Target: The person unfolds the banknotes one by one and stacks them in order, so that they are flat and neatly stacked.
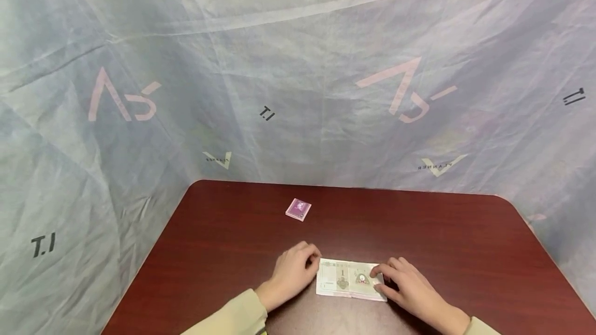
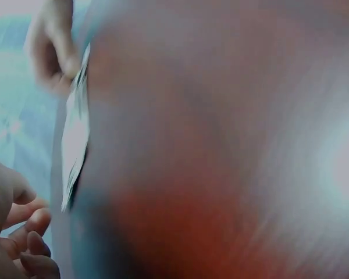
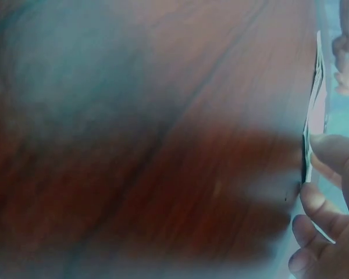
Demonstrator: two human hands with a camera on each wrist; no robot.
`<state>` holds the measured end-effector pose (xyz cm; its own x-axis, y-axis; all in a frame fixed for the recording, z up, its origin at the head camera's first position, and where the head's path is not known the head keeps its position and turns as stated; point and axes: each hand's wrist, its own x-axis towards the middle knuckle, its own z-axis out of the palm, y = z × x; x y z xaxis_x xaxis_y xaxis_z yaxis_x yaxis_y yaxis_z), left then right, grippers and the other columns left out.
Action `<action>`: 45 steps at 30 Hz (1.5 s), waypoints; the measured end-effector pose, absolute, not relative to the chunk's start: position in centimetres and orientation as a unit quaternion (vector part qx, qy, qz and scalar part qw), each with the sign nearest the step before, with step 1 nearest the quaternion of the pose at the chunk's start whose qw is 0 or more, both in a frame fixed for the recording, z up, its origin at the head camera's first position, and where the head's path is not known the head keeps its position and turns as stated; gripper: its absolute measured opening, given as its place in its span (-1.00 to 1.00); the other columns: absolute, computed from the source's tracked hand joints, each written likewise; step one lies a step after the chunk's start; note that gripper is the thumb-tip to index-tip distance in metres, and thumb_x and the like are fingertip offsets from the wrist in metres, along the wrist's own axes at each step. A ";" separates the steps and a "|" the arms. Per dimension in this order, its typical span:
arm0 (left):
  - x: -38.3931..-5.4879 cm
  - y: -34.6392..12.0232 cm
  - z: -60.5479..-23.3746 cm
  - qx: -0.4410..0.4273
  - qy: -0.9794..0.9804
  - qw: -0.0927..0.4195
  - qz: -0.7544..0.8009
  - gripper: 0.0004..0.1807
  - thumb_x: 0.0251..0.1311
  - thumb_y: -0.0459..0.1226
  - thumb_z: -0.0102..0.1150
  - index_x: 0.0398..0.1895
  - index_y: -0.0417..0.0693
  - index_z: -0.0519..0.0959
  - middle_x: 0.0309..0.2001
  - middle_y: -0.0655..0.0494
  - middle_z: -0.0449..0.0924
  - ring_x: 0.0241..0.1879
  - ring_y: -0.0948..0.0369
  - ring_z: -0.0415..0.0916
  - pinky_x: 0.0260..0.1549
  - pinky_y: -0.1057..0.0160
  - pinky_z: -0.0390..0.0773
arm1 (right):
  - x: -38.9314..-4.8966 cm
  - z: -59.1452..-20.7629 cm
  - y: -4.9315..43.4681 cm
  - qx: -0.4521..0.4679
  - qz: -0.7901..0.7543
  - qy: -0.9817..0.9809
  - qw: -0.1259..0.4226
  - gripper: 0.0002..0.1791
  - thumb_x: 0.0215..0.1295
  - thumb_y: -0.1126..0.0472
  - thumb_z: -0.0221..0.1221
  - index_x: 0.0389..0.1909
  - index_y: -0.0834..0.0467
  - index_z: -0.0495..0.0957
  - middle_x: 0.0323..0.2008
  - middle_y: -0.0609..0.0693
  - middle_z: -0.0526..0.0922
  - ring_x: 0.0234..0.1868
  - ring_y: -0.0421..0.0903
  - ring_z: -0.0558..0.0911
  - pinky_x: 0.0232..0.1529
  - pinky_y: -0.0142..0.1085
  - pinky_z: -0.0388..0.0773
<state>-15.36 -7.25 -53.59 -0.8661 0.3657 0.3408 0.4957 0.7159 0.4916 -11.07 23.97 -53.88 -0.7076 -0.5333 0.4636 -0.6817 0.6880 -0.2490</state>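
Observation:
A flat stack of pale green-grey banknotes, with a numeral 1 on the top note, lies on the table near its front. My right hand holds its right end, with thumb and forefinger on the paper. In the right wrist view, the thumb and fingers of that hand meet the stack's thin edge. Just off the left end is my left hand, its fingers loosely bent with nothing between them. The left wrist view shows this hand a small gap away from the banknotes.
Farther back on the dark red wooden table lies a small pile of purple-printed square papers or cards. Grey printed cloth hangs behind the table and along both sides.

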 end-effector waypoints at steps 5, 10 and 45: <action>-20.4 -9.3 -52.9 -0.145 -0.938 0.111 -0.296 -0.96 0.24 -0.25 0.27 -0.34 0.11 0.66 -0.41 0.29 0.51 -0.45 0.28 0.45 -0.53 0.24 0.46 | -11.2 -53.7 24.1 0.342 0.207 -0.899 0.179 -0.60 0.06 0.21 0.55 -0.14 -0.18 0.63 -0.38 -0.39 0.36 -0.31 -0.37 0.28 -0.35 -0.41 0.27; -25.2 -10.5 -52.8 -0.037 -0.951 0.121 -0.283 -0.86 0.32 -0.15 0.27 -0.32 0.00 0.62 -0.40 0.13 0.55 -0.43 0.06 0.58 -0.46 -0.01 0.55 | -11.2 -53.6 24.1 0.345 0.207 -0.897 0.181 -0.59 0.05 0.23 0.55 -0.14 -0.18 0.63 -0.38 -0.38 0.37 -0.31 -0.37 0.29 -0.36 -0.43 0.28; -26.7 -11.2 -53.3 -0.029 -0.956 0.097 -0.276 -0.92 0.35 -0.29 0.32 -0.31 0.01 0.61 -0.39 0.13 0.58 -0.40 0.07 0.58 -0.41 -0.01 0.56 | -11.2 -53.5 24.0 0.369 0.175 -0.887 0.214 -0.64 0.02 0.20 0.53 -0.17 -0.13 0.65 -0.31 -0.33 0.50 -0.33 -0.38 0.24 -0.34 -0.41 0.27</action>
